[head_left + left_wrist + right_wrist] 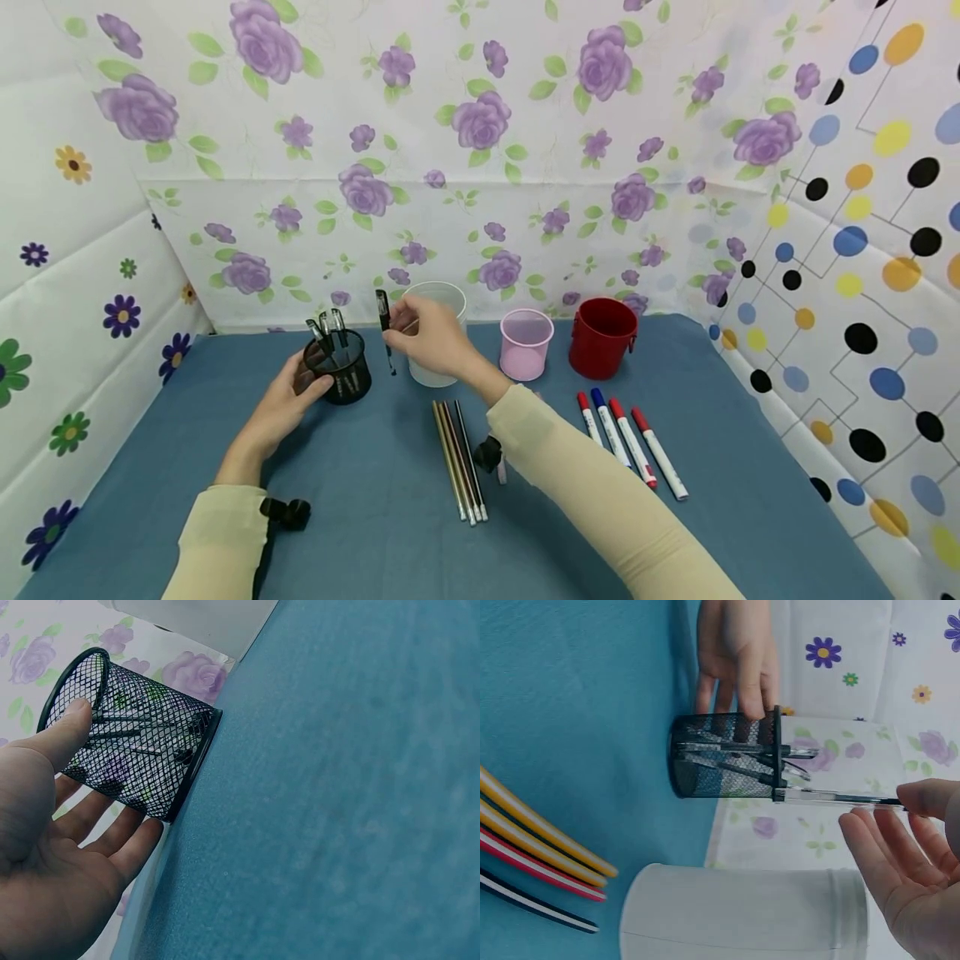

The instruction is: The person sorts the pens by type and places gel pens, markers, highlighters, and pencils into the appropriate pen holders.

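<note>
A black mesh pen cup [351, 385] stands upright at the left with several clear-barrelled pens [327, 327] in it. My left hand [281, 404] holds the cup from its left side; in the left wrist view its thumb [66, 735] lies on the mesh near the rim, with the fingers around the other side. Between thumb and fingertips, my right hand [435, 337] pinches another pen [385, 321]. It hangs nearly upright just right of the cup. In the right wrist view that pen's lower end overlaps the cup's rim [778, 754].
Behind the right hand stands a whitish tall cup [431, 377], then a pink cup [527, 354] and a red cup [602, 342]. Several pencils [459, 467] lie in front, under the right forearm's left side. Several markers [637, 442] with red and blue caps lie at the right.
</note>
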{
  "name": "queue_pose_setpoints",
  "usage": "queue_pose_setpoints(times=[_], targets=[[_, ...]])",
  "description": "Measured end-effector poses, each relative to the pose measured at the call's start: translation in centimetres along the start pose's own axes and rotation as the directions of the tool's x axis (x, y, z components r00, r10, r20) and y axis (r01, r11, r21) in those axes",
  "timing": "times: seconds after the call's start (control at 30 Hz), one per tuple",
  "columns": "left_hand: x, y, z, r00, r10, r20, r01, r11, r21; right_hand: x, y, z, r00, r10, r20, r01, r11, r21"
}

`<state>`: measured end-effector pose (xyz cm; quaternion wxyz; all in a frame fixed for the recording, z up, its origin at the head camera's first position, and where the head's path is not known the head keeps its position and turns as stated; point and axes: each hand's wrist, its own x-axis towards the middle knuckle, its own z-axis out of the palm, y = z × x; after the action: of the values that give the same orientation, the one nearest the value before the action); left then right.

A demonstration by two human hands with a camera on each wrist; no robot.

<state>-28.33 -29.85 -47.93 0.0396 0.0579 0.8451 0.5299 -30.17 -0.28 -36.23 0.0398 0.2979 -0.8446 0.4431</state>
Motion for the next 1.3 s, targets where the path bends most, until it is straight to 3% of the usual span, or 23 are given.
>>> queue_pose_setpoints(times=[0.13, 0.5, 0.9, 1.1, 1.3], targets=[[-0.1, 0.1, -0.1, 1.0, 0.0, -0.005, 0.0, 1.0, -0.001, 0.9, -0.5, -0.3, 0.999, -0.012, -0.038, 0.013, 1.0, 0.023], [0.0, 0.0, -0.1, 1.0, -0.012, -0.004, 0.012, 1.0, -0.005, 3.0, -0.9, -0.6, 0.995, 0.059, -0.078, -0.042, 0.978, 0.202], [0.2, -0.1, 0.1, 1.0, -0.017, -0.005, 0.017, 1.0, -0.013, 4.6, -1.0, 0.4, 0.998, 0.049, -0.036, -0.038, 0.961, 0.273], [0.4, -0.2, -0.1, 1.0, -0.015, -0.003, 0.015, 1.0, -0.018, 5.1, -1.0, 1.6, 0.998, 0.057, -0.031, -0.047, 0.961, 0.274], [0.5, -0.3, 0.0, 1.0, -0.017, 0.004, 0.017, 0.999, -0.027, 5.2, -1.2, 2.7, 0.997, 0.077, -0.027, -0.07, 0.978, 0.196]])
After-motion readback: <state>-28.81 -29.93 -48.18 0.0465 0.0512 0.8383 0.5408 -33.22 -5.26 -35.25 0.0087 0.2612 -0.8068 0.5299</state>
